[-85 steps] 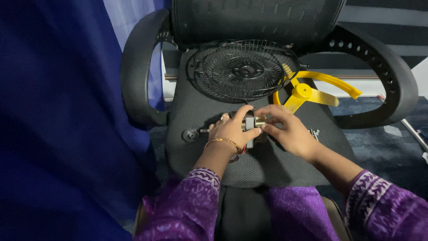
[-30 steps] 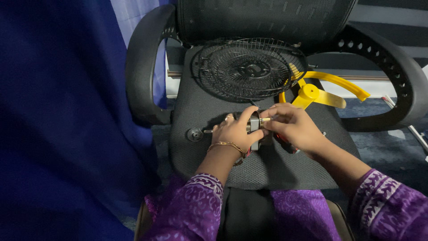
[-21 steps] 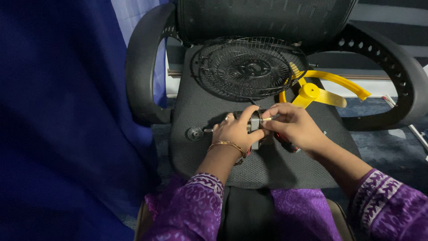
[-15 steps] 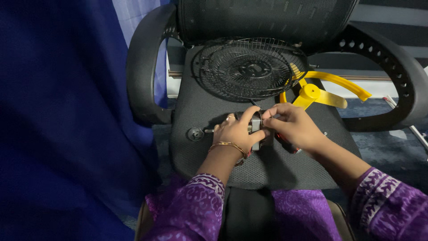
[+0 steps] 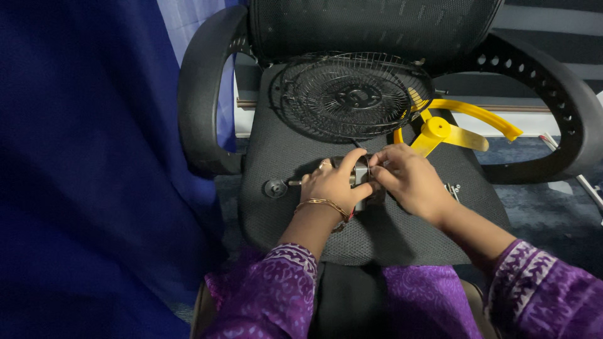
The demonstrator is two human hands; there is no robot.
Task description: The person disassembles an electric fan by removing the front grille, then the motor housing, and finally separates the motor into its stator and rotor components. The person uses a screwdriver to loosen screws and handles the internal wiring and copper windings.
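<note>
A small grey metal fan motor (image 5: pixel 360 174) rests on the black mesh seat of an office chair (image 5: pixel 377 238). My left hand (image 5: pixel 331 184), with a gold bangle on the wrist, wraps around the motor's left side. My right hand (image 5: pixel 406 178) presses its fingertips against the motor's right end, and whatever those fingers pinch is hidden. The motor's shaft runs out to the left and ends in a small round black knob (image 5: pixel 274 188). Purple patterned sleeves cover both forearms.
A black wire fan guard (image 5: pixel 352 95) leans at the back of the seat. A yellow fan blade (image 5: pixel 443 130) lies to its right. Small metal screws (image 5: pixel 453 188) sit on the seat right of my hand. Black armrests (image 5: pixel 201 94) flank the seat; blue cloth (image 5: pixel 81 169) hangs on the left.
My right hand has slid in closer to the motor's right end, and the thin pin seen between its fingers earlier is now covered. The left hand has kept its hold.
</note>
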